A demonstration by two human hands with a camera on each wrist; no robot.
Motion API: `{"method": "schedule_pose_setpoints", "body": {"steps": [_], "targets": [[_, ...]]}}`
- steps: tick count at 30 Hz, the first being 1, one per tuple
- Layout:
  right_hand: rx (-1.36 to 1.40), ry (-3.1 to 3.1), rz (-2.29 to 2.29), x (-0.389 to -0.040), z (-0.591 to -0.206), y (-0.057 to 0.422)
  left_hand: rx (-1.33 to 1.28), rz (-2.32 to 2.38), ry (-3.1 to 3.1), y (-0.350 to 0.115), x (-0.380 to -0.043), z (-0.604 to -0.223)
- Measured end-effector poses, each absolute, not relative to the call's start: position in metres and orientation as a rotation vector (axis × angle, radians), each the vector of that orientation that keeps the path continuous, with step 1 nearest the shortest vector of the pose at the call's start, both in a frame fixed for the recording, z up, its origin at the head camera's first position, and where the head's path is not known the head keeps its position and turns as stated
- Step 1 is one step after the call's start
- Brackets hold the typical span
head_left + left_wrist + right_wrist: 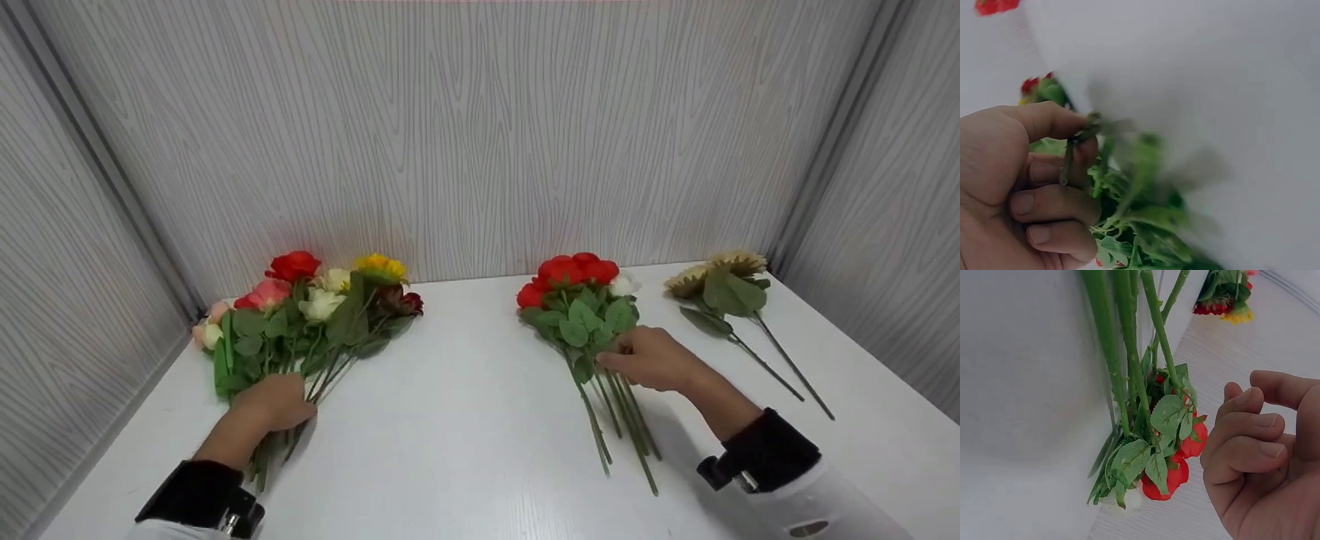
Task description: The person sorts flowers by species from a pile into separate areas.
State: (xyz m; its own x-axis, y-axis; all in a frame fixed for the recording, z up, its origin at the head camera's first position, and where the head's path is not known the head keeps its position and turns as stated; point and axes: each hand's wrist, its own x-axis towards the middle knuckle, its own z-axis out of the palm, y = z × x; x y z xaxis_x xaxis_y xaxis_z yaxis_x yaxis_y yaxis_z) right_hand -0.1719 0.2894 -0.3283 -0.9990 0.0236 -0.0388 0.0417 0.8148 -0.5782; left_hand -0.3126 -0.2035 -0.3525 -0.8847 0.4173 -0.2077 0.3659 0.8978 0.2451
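My left hand (274, 401) is over the stems of a mixed bunch at the left. Its thumb and forefinger pinch a few thin green stems (1069, 157), the other fingers curled inward. The bunch has a red rose (295, 265), a pink rose (270, 293), cream roses (322, 305), a yellow sunflower (381, 267) and dark red flowers (397, 300). Beside a second bunch, of red roses (562, 271) and a white rose (624, 284), hovers my right hand (652, 360). Its fingers are loosely bent and hold nothing; in the right wrist view it is apart from the roses' stems (1129, 337).
Two pale tan sunflowers (716, 274) lie farther right, their stems pointing toward the front right. All the flowers lie on a white table (465, 420), with grey wood-grain panels (480, 135) at the back and both sides.
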Motion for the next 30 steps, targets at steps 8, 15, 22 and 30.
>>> {"method": "schedule_pose_setpoints", "body": {"steps": [8, 15, 22, 30], "targets": [[0.081, 2.874, -1.069, -0.166, -0.327, 0.301, 0.64, 0.715, 2.709, -0.209, -0.314, -0.347], [0.076, 2.778, -1.248, -0.161, -0.314, 0.302, 0.604, 0.919, 2.764, -0.21, -0.317, -0.342], [0.052, 2.753, -1.31, -0.157, -0.309, 0.294, 0.65, 0.847, 3.079, -0.203, -0.304, -0.333], [0.014, 2.747, -1.379, -0.152, -0.305, 0.285, 0.777, 0.926, 3.299, -0.161, -0.272, -0.311]]}}
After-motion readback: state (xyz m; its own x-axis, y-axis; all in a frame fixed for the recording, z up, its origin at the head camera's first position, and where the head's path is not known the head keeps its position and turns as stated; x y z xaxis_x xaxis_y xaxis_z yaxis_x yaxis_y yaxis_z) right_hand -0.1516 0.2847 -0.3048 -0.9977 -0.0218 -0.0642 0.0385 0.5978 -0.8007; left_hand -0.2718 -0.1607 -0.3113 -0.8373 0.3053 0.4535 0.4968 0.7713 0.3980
